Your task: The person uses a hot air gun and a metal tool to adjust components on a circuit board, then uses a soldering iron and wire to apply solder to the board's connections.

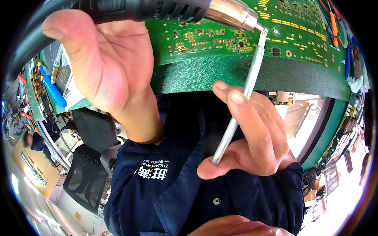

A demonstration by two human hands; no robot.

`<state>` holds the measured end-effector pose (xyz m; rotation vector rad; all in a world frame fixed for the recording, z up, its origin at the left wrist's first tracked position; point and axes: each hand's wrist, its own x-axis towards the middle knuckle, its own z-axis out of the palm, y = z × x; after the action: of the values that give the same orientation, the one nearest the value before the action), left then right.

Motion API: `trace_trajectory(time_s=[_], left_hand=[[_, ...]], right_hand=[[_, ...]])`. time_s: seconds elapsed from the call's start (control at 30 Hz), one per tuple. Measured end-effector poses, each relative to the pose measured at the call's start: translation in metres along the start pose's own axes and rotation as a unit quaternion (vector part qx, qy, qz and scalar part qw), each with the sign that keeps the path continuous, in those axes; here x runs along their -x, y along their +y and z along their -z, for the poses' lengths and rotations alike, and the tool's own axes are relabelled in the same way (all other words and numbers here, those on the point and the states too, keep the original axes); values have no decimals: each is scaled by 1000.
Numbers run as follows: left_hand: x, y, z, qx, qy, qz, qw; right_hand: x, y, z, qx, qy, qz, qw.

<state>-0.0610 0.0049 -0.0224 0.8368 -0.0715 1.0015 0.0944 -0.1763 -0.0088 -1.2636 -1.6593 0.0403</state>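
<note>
Fingers of the right hand (pixel 258 145) pinched a slim, silver metal rod (pixel 253 72), the thumb at its lower end; those of the left hand (pixel 110 67), largely hidden, appeared closed round a black ribbed handle (pixel 169 10) with a shiny metal nozzle (pixel 230 13). Work seemed midway: nozzle and rod tip were close together at one spot on the green circuit board (pixel 220 45), but whether anything there was finished could not be told. That board lay just inside the near edge of the dark green tabletop (pixel 193 76), beyond the right fingers.
</note>
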Motion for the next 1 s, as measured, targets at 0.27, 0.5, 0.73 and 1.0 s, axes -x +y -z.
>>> trace_trajectory(time_s=[0.27, 0.5, 0.73, 1.0], left_hand=[[-2, -1, 6, -2, -6, 0, 1000], [-3, -2, 8, -5, -13, 1, 1000], [-1, -3, 5, -10, -19, 4, 1000], [-2, -2, 10, -12, -23, 6, 1000]], right_hand=[[10, 7, -3, 11, -8, 15, 1000], [10, 10, 4, -22, 11, 10, 1000], [6, 6, 19, -29, -17, -4, 999], [5, 13, 34, -89, 11, -10, 996]])
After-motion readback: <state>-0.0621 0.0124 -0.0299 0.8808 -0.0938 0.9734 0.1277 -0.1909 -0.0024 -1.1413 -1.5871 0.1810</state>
